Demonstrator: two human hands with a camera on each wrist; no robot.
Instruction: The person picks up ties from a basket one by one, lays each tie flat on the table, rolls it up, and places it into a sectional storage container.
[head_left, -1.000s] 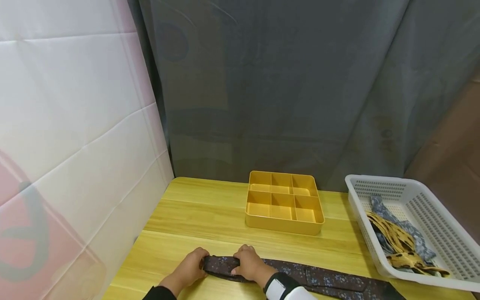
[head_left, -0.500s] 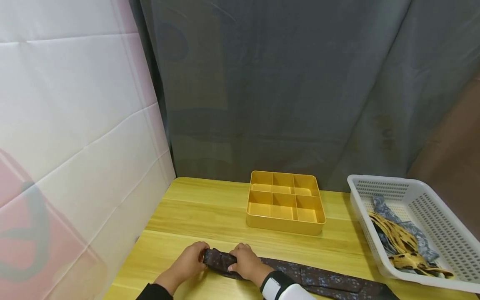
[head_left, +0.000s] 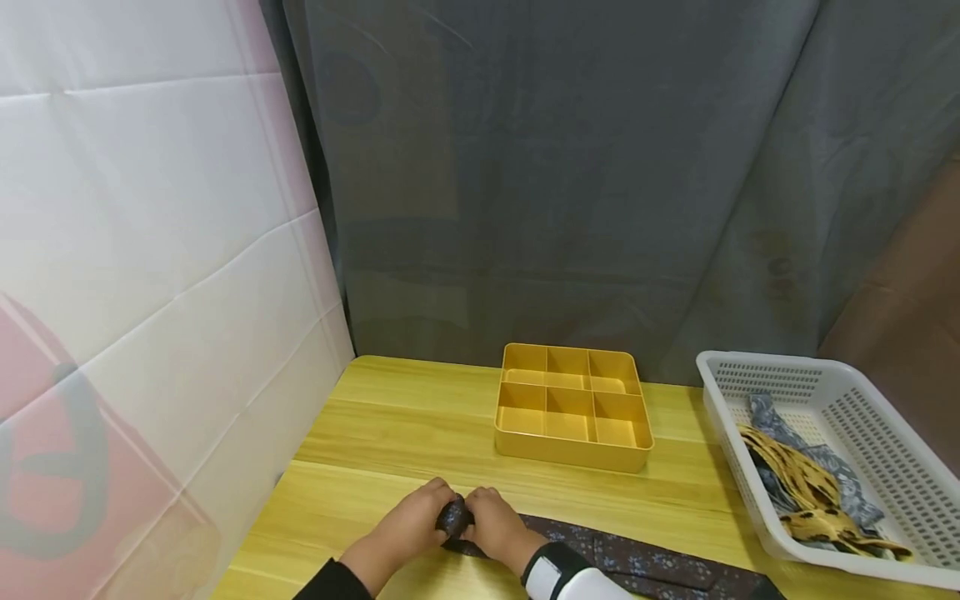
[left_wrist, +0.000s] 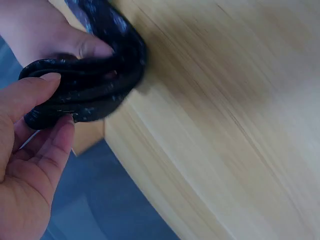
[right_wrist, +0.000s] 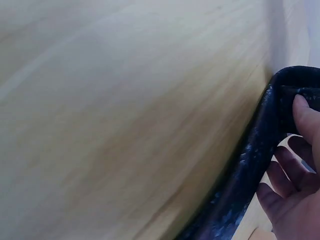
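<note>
Both hands met at the near edge of the wooden table (head_left: 420,417), working a dark patterned tie (head_left: 637,567). Left hand (head_left: 408,527) and right hand (head_left: 491,523) sat close together with a small tight roll (head_left: 454,517) of the tie between them.

Left wrist view: the roll (left_wrist: 90,90) showed several coiled layers, with the left fingers (left_wrist: 37,95) curled round its end and a thumb pressed against it from the far side. Right wrist view: the right fingers (right_wrist: 302,112) were curled over the tie (right_wrist: 250,165), pinching its edge where it rose off the table. So both hands held cloth, fingers narrow and bent, none spread.

The unrolled rest of the tie lay flat on the table, running off to the right past the white cuff (head_left: 551,575) toward the lower edge of the head view.

Judgement: the step in hand was rolling the tie up from one end, early on, since most of its length lay flat. The next move probably called for turning the roll along the flat length while keeping the layers square and snug, so the coil did not cone or slacken.

Behind the hands stood a yellow box (head_left: 573,442) with six compartments, all bare. To the right, a white basket (head_left: 885,467) held more ties (head_left: 802,483), one yellow-and-black, one grey-blue.
</note>
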